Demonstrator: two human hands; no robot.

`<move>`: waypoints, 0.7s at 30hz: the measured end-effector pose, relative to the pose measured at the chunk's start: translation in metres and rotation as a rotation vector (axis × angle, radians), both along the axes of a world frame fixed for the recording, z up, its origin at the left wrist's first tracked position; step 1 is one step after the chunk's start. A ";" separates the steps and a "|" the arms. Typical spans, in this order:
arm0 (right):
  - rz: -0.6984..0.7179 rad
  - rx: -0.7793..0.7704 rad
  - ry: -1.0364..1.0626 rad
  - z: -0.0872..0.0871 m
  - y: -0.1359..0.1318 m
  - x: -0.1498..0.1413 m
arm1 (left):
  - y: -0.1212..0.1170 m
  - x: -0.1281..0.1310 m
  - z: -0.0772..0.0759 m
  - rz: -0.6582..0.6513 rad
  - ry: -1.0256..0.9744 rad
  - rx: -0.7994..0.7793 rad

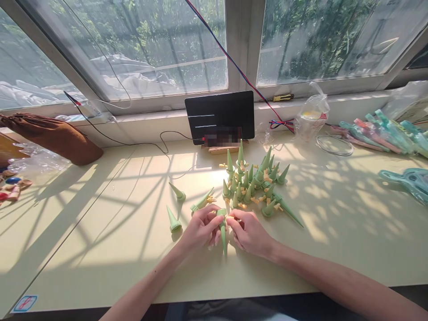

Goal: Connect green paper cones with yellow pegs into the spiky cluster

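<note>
Green spike (223, 236) hangs between the two hands above the near middle of the table (110, 276), wide end away from the person, tip toward the near edge. Both forearms reach in from the near side, slanting inward until the hands almost meet. The left hand (203, 226) has its grip closed on the spike, thumb laid across near the wide end. The right hand (250, 232) pinches a small yellow piece (229, 217) between thumb and forefinger, right at the spike's side. Left of the hands stand two loose cones (173, 220); one more cone with yellow prongs (202, 200) lies just beyond the left hand. Right of these, a cluster of cones (249, 191) overlaps too much to count. One black tablet (219, 113) leans behind it.
</note>
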State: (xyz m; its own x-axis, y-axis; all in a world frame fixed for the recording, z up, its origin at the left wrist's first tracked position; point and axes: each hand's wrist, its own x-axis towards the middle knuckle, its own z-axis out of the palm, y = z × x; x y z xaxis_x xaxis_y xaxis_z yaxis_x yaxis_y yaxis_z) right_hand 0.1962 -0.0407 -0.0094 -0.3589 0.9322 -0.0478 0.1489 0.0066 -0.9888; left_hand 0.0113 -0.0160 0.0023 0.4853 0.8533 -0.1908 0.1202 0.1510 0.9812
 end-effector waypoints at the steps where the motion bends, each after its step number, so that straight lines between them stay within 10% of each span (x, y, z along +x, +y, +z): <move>1: -0.001 -0.004 0.007 0.000 0.000 0.000 | 0.000 0.000 0.000 0.004 -0.003 0.002; 21: 0.036 -0.149 0.177 0.001 0.002 -0.001 | -0.001 -0.001 -0.002 0.032 -0.009 0.051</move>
